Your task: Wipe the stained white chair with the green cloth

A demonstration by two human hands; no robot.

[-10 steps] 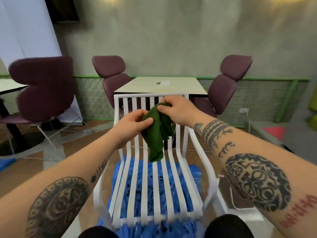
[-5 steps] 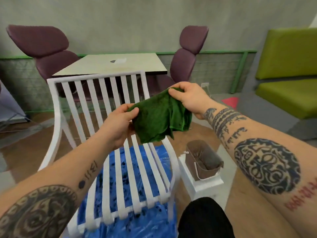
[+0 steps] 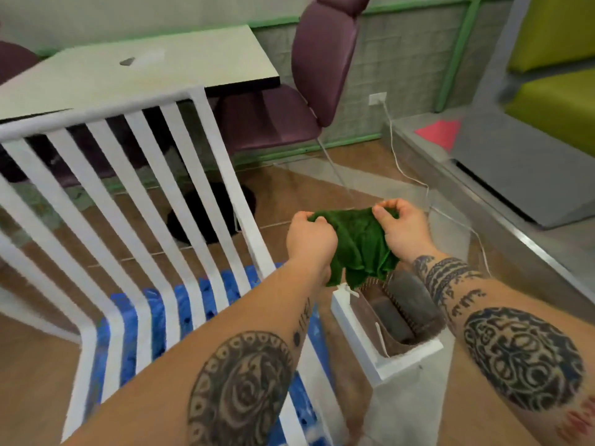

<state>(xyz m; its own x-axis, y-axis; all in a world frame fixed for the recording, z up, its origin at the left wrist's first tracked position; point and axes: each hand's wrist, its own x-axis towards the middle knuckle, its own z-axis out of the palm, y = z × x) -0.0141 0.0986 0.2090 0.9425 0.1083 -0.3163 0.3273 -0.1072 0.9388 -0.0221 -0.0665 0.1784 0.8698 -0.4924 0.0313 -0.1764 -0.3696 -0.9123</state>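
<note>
While pinching the green cloth along its top edge, holding it in mid-air to the right of the white slatted chair, clear of every slat. Left hand grip: curled tight on the cloth's left corner. Right hand grip: thumb and fingers pinching the right corner. Hangs crumpled just above a brown container set in a white stand beside the seat. Probably not wiping yet, only spreading or refolding. Could drop into the container if one pinch slips. Could skip stains if pressed on as a wad. Could drag over the blue plastic sheet under the seat and pick up dirt. Cannot make out stains here.
</note>
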